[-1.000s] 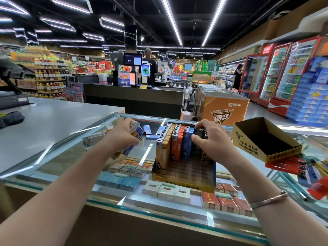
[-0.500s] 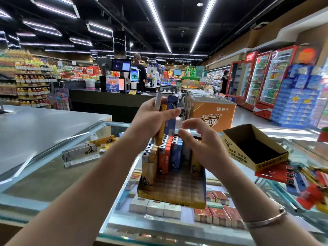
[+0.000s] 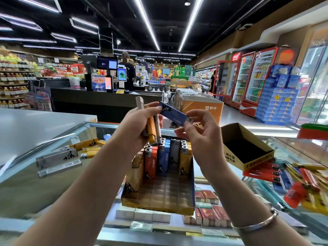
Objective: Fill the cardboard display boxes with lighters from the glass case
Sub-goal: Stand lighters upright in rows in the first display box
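Cardboard display box (image 3: 158, 201), lighters (image 3: 166, 153) at back

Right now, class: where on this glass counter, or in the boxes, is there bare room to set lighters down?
Free: the front slots of the display box, ahead of its standing lighters; all of the empty box; bare glass left of the display box. Crowded: loose lighters at far left and the pile at right.

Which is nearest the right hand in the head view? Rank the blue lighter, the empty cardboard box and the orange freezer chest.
1. Blue lighter: pinched in the right hand.
2. Empty cardboard box: just right of it, on the glass.
3. Orange freezer chest: beyond the counter.
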`<state>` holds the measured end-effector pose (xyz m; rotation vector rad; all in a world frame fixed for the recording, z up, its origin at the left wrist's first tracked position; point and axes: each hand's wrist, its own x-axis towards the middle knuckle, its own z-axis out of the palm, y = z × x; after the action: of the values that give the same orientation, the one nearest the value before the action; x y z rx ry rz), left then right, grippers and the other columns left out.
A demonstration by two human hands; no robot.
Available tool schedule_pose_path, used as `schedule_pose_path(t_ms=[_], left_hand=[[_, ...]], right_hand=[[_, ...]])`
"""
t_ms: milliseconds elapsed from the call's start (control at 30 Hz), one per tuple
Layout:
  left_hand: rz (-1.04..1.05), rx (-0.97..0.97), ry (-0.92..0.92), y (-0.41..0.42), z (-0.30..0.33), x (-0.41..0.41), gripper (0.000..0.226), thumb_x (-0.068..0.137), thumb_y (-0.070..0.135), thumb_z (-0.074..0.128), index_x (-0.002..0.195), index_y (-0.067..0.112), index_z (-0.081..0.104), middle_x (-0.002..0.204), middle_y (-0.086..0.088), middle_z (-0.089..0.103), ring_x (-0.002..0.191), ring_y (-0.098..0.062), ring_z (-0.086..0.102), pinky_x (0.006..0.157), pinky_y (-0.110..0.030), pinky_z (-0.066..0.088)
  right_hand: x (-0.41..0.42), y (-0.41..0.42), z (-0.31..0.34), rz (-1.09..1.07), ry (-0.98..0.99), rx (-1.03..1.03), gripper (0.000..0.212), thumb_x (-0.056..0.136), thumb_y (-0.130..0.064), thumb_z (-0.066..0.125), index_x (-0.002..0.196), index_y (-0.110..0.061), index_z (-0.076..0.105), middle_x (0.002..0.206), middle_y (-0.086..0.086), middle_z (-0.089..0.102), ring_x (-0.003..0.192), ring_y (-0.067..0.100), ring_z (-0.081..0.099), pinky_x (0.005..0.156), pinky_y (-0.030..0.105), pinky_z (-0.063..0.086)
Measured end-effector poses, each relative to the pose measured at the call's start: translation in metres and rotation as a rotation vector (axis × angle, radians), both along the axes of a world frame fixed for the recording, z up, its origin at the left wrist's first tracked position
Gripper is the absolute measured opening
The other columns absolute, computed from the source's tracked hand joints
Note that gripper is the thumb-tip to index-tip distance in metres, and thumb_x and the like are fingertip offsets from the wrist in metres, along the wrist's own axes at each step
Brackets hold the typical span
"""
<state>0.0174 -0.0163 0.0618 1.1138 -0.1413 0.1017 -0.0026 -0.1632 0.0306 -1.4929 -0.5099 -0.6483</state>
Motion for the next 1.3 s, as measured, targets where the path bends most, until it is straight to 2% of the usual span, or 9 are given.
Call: schedule_pose_path(t_ms=[200, 367, 667, 833, 933, 1033, 1100, 1167, 1300], left_hand=[[-0.101, -0.28, 0.033, 0.02, -0.003, 0.001, 0.027, 0.086, -0.011, 0.04, 0.098, 0.007, 0.057, 0.091, -0.012, 0.067, 0.069, -0.017, 0.067, 0.059, -0.024, 0.056], [-0.115, -0.341, -0.002, 0.028, -0.008, 0.004, 0.02, 0.088, -0.006, 0.045, 0.098, 0.008, 0.054, 0.079, -0.007, 0.072, 0.075, -0.018, 0.071, 0.063, -0.029, 0.058], [-0.041, -0.3, -0.014, 0.033, -0.013, 0.003, 0.015, 0.088, 0.007, 0.054, 0.096, 0.019, 0.057, 0.084, 0.006, 0.073, 0.076, -0.01, 0.069, 0.069, -0.033, 0.052], [-0.018, -0.226, -0.04, 0.034, -0.014, 0.004, 0.01, 0.088, 0.014, 0.055, 0.096, 0.016, 0.059, 0.089, 0.001, 0.073, 0.078, -0.013, 0.069, 0.054, -0.027, 0.055], [-0.002, -0.2, 0.003, 0.034, -0.016, 0.007, 0.018, 0.09, 0.017, 0.054, 0.106, 0.009, 0.06, 0.094, -0.004, 0.071, 0.084, -0.017, 0.065, 0.053, -0.025, 0.054], [0.026, -0.212, 0.063, 0.035, -0.018, 0.008, 0.033, 0.087, 0.022, 0.059, 0.114, 0.003, 0.059, 0.091, -0.005, 0.068, 0.076, -0.015, 0.065, 0.065, -0.027, 0.058], [0.046, -0.24, 0.107, 0.036, -0.02, 0.01, 0.028, 0.082, 0.022, 0.065, 0.103, 0.004, 0.063, 0.082, -0.005, 0.068, 0.071, -0.014, 0.065, 0.071, -0.024, 0.056], [0.069, -0.265, 0.135, 0.037, -0.021, 0.011, 0.016, 0.079, 0.021, 0.068, 0.085, 0.006, 0.064, 0.068, -0.004, 0.069, 0.063, -0.012, 0.066, 0.058, -0.02, 0.056], [0.094, -0.265, 0.144, 0.037, -0.022, 0.011, 0.014, 0.078, 0.021, 0.069, 0.077, 0.008, 0.063, 0.059, -0.002, 0.068, 0.055, -0.01, 0.066, 0.048, -0.017, 0.051]], right_hand=[[0.004, -0.007, 0.002, -0.106, -0.042, 0.101, 0.026, 0.089, 0.002, 0.054, 0.091, -0.022, 0.063, 0.075, -0.014, 0.064, 0.067, 0.01, 0.061, 0.063, 0.02, 0.052], [0.005, -0.009, 0.0, -0.127, -0.054, 0.034, 0.027, 0.09, 0.001, 0.053, 0.1, -0.022, 0.064, 0.079, -0.006, 0.061, 0.061, 0.003, 0.052, 0.056, 0.018, 0.047], [-0.001, 0.001, -0.009, -0.081, -0.15, -0.393, 0.026, 0.085, 0.004, 0.061, 0.097, -0.018, 0.067, 0.076, -0.017, 0.058, 0.049, 0.001, 0.046, 0.045, 0.007, 0.033], [-0.004, 0.003, -0.011, -0.179, -0.237, -0.734, 0.023, 0.081, 0.0, 0.068, 0.099, -0.013, 0.071, 0.089, -0.012, 0.063, 0.068, -0.007, 0.053, 0.066, 0.005, 0.04], [-0.006, 0.003, -0.01, -0.209, -0.229, -0.853, 0.023, 0.082, -0.005, 0.068, 0.103, -0.014, 0.07, 0.098, -0.006, 0.067, 0.082, -0.001, 0.055, 0.076, 0.007, 0.041], [-0.008, 0.006, -0.009, -0.195, -0.217, -0.936, 0.018, 0.083, -0.004, 0.066, 0.099, -0.009, 0.07, 0.098, -0.001, 0.066, 0.087, 0.012, 0.059, 0.076, 0.018, 0.046], [-0.009, 0.008, -0.009, -0.197, -0.227, -0.986, 0.016, 0.082, 0.001, 0.064, 0.095, -0.005, 0.07, 0.096, 0.001, 0.063, 0.085, 0.019, 0.06, 0.076, 0.029, 0.049], [-0.01, 0.009, -0.008, -0.2, -0.238, -1.022, 0.015, 0.083, 0.004, 0.062, 0.094, -0.004, 0.069, 0.094, 0.0, 0.06, 0.085, 0.022, 0.061, 0.075, 0.033, 0.05], [-0.01, 0.009, -0.006, -0.182, -0.238, -1.02, 0.014, 0.085, 0.0, 0.062, 0.095, -0.004, 0.07, 0.09, -0.01, 0.05, 0.084, 0.015, 0.057, 0.076, 0.026, 0.05]])
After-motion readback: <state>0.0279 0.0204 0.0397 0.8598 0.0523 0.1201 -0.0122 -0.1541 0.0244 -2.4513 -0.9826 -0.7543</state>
